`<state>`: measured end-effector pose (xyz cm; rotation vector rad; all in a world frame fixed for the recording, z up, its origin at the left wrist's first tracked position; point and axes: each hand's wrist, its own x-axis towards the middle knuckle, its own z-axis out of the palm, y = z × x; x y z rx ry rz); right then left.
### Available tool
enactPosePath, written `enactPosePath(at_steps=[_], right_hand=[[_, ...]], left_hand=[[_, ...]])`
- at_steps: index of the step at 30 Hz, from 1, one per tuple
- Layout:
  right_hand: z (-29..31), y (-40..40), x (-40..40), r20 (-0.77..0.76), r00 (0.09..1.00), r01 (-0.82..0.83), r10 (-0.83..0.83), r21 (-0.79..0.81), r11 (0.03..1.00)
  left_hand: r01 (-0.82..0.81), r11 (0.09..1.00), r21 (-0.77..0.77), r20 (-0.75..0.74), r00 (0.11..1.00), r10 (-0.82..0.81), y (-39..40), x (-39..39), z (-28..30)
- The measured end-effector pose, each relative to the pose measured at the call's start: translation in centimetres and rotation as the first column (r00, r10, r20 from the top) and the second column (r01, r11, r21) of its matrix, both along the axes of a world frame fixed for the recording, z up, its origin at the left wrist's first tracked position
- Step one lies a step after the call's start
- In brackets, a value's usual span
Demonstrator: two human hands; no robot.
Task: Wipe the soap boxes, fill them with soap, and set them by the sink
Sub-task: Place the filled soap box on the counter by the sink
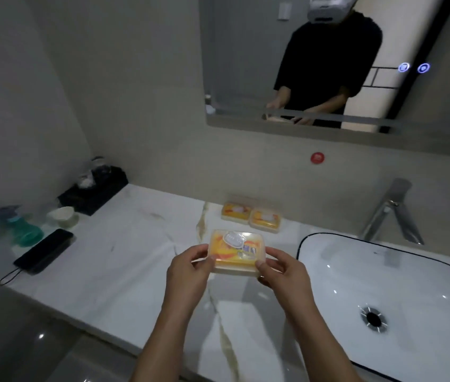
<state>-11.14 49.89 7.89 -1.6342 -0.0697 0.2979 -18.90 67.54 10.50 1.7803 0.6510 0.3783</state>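
Note:
A clear soap box [237, 250] with an orange-wrapped soap inside is held just above the white marble counter [124, 260], left of the sink [400, 296]. My left hand [190, 267] pinches its left side and my right hand [280, 268] pinches its right side. Two more clear soap boxes with orange soap, one [236, 212] and another [265, 219], sit side by side on the counter near the back wall, closed.
A faucet [391, 213] stands behind the sink. At the counter's left end lie a black phone [44, 250], teal bottles [20, 230], a white cup [62, 216] and a black tray [94, 191]. A mirror [328, 64] hangs above.

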Motion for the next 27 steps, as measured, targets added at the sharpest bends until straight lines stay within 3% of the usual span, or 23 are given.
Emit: enactPosePath(at_steps=[9, 27], right_hand=[[-2.4, 2.5, 7.8, 0.031, 0.988, 0.157, -0.153, -0.212, 0.965], [-8.8, 13.6, 21.2, -0.03, 0.964, 0.236, -0.266, -0.371, 0.898]], left_hand=[[0.152, 0.988, 0.034, -0.038, 0.988, -0.151, 3.5, 11.3, -3.8], [0.296, 0.948, 0.116, -0.175, 0.946, -0.274, 14.2, 27.0, -11.2]])
